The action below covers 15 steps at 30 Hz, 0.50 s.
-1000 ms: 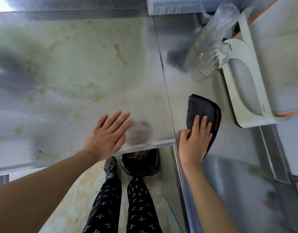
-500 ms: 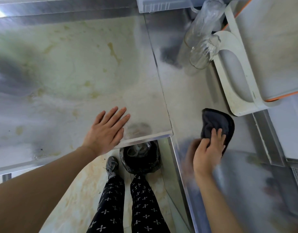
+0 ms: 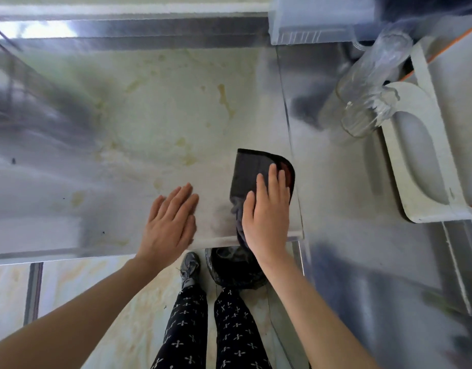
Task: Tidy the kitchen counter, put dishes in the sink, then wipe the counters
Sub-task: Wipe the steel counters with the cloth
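Observation:
A dark grey cloth [image 3: 249,171] lies flat on the steel counter [image 3: 123,129] near its front right corner. My right hand [image 3: 266,217] presses down on the cloth with fingers spread over it. My left hand [image 3: 171,222] rests flat on the counter just left of the cloth, palm down, holding nothing. Yellowish stains mark the counter surface behind both hands.
A second steel counter [image 3: 349,209] adjoins on the right. On it stand clear glass jars [image 3: 367,83] and a white tray [image 3: 421,161]. A white bin [image 3: 317,20] sits at the back. Below the front edge stands a black bucket [image 3: 234,270] by my legs.
My right hand slid the cloth from the right counter leftwards onto the left counter's corner. My left hand stayed flat in about the same place.

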Each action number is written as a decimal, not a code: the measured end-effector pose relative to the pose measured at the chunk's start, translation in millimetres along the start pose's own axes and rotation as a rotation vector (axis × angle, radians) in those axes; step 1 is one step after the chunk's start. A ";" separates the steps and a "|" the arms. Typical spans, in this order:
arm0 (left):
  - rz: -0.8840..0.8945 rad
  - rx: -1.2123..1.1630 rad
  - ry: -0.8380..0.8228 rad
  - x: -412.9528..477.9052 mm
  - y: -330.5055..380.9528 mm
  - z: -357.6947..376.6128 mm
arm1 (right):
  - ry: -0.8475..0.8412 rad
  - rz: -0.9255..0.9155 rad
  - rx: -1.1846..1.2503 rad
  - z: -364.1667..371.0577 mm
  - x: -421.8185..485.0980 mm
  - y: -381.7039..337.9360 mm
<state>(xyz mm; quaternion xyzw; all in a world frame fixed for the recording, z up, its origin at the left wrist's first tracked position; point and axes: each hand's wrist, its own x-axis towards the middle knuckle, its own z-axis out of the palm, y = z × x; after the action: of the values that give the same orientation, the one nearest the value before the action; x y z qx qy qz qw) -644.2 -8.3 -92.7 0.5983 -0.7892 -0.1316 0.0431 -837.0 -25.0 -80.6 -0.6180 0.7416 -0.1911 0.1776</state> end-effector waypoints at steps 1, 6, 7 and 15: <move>-0.046 0.000 0.015 0.1 -3.7 -1.4 | -0.050 -0.008 -0.042 6.8 2.8 -4.1; -0.187 0.000 0.027 0.1 -17.3 1.1 | -0.191 -0.124 -0.277 19.2 17.1 11.7; -0.187 0.011 0.019 -0.7 -19.3 3.2 | -0.186 -0.140 -0.298 15.4 22.4 19.5; -0.163 0.031 -0.003 -0.1 -24.4 7.2 | -0.073 0.064 -0.193 43.7 -9.1 -32.1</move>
<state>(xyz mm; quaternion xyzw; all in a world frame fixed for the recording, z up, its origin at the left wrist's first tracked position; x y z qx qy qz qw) -623.0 -13.2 -106.0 0.6610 -0.7399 -0.1234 0.0217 -786.3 -24.1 -101.9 -0.6148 0.7690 -0.0904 0.1499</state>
